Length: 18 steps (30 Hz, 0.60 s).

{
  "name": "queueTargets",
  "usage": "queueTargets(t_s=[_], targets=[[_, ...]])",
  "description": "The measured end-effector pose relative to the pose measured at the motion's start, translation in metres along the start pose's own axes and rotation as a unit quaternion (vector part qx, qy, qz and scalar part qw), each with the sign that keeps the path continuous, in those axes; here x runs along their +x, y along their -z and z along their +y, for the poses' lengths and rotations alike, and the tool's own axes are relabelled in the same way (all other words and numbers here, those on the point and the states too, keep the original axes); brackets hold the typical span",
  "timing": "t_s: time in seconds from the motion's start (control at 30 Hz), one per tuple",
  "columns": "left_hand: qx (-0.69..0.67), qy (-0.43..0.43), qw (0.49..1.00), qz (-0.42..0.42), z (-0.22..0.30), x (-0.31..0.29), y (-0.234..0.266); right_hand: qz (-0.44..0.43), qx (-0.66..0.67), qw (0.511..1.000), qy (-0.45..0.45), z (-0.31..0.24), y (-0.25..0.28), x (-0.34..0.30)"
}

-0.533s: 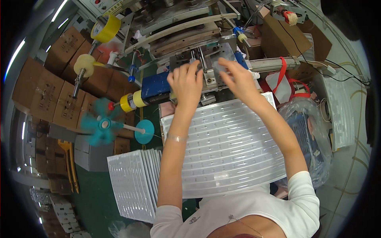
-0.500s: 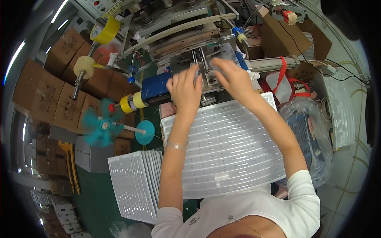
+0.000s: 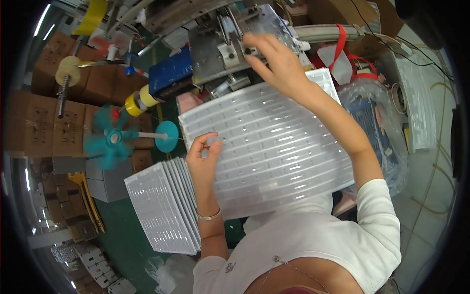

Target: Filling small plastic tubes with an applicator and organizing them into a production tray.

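Observation:
My left hand [image 3: 203, 149] is over the left side of a large ribbed clear plastic tray [image 3: 274, 147], with rows of small pieces in its grooves. Between its thumb and fingers it pinches a small translucent plastic piece [image 3: 213, 141]. Farther up, my right hand [image 3: 276, 63] reaches over the metal bed [image 3: 208, 51] of a press-like machine, beside a small metal fixture [image 3: 228, 55]. Its thumb and fingers are apart, and I see nothing between them.
Left of the machine are a blue box-shaped part [image 3: 170, 71] and a yellow tape roll [image 3: 139, 101]. A teal fan [image 3: 114, 137] spins, blurred. Stacked ribbed trays [image 3: 159, 206] stand at lower left, cartons [image 3: 39, 122] behind. A plastic-wrapped blue crate [image 3: 369, 127] lies at right.
My left hand has come back from the machine to the tray, and a small translucent piece now shows in its fingers. My right hand stays by the fixture. The whole view has shifted.

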<state>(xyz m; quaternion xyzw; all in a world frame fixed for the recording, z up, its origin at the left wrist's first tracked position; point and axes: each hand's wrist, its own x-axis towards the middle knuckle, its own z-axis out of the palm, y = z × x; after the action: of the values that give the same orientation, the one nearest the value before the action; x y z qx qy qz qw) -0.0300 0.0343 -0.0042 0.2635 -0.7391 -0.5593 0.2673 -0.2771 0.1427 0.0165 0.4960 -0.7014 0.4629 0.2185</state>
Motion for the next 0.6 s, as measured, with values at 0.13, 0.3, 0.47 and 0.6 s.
queueTargets(t_s=[0.13, 0.3, 0.47, 0.6], targets=[[-0.113, 0.066, 0.991, -0.024, -0.012, -0.014, 0.003, -0.267, 0.093, 0.959, 0.001, -0.033, 0.044, -0.068], [-0.276, 0.094, 0.955, -0.061, -0.017, -0.02, 0.013, -0.482, 0.09, 0.865, 0.108, -0.074, 0.066, -0.145], [-0.58, 0.218, 0.776, -0.114, -0.019, -0.017, 0.018, -0.495, 0.047, 0.85, 0.173, -0.078, 0.063, -0.181], [-0.609, 0.245, 0.75, -0.082, -0.021, -0.009, 0.012, -0.511, 0.076, 0.841, 0.163, -0.082, 0.062, -0.178]])
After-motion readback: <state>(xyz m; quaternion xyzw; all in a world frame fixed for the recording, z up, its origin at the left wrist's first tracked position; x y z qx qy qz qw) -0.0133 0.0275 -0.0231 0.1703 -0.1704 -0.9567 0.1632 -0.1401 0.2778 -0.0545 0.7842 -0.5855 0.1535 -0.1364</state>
